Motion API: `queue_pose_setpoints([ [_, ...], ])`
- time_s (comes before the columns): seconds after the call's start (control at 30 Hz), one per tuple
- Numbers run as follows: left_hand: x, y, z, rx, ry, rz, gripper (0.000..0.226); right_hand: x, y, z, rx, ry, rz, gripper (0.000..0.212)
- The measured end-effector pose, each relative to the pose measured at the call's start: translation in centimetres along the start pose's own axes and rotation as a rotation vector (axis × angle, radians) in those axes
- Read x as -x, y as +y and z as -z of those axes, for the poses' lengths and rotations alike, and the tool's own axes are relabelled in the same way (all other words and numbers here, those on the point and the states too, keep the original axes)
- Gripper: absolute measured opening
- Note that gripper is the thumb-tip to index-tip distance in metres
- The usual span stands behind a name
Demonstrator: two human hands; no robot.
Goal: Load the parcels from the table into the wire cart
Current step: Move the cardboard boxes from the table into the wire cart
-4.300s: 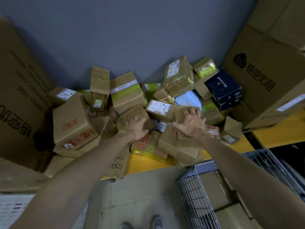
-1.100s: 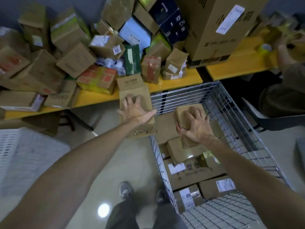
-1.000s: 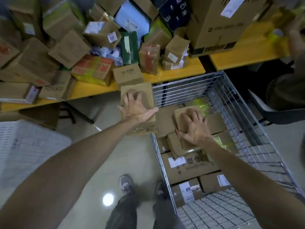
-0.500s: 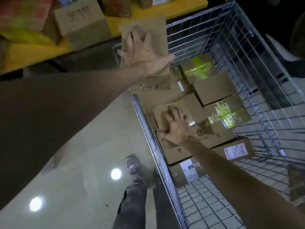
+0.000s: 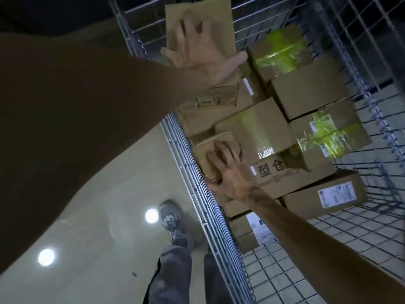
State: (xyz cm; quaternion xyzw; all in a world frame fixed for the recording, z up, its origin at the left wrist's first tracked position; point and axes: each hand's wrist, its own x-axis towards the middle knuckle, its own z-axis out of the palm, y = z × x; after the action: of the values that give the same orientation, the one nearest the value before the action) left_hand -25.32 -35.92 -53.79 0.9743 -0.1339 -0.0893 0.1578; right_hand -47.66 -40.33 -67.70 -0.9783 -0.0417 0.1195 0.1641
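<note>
Inside the wire cart (image 5: 210, 220), stacked cardboard boxes are noted: a green-taped box (image 5: 282, 51) at 1 o'clock, a second green-taped box (image 5: 328, 134) at 3 o'clock, a character-printed box (image 5: 291, 174) under it, and a white-labelled box (image 5: 324, 196) at 4 o'clock. At 12 o'clock a tall parcel (image 5: 219, 23) is held above the cart's near corner. It is gripped by the left hand (image 5: 197, 55), fingers spread across its face and thumb hooked over its right edge. A small parcel (image 5: 219, 138) lies against the cart's left wall, on the stack. It is clasped by the right hand (image 5: 230, 172), fingers curled over its top.
</note>
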Motion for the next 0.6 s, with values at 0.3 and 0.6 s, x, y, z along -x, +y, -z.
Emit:
queue_pose_setpoints([
  [0.3, -0.5, -2.2, -4.5, -0.046, -0.024, 0.032, 0.1, -0.4, 0.4, -0.8, -0.197, 0.167, -0.07, 0.085],
  [0.6, -1.3, -3.5, -4.8, -0.092, -0.057, 0.017, 0.099, 0.1, 1.6, -3.1, -0.118, 0.056, -0.049, 0.101],
])
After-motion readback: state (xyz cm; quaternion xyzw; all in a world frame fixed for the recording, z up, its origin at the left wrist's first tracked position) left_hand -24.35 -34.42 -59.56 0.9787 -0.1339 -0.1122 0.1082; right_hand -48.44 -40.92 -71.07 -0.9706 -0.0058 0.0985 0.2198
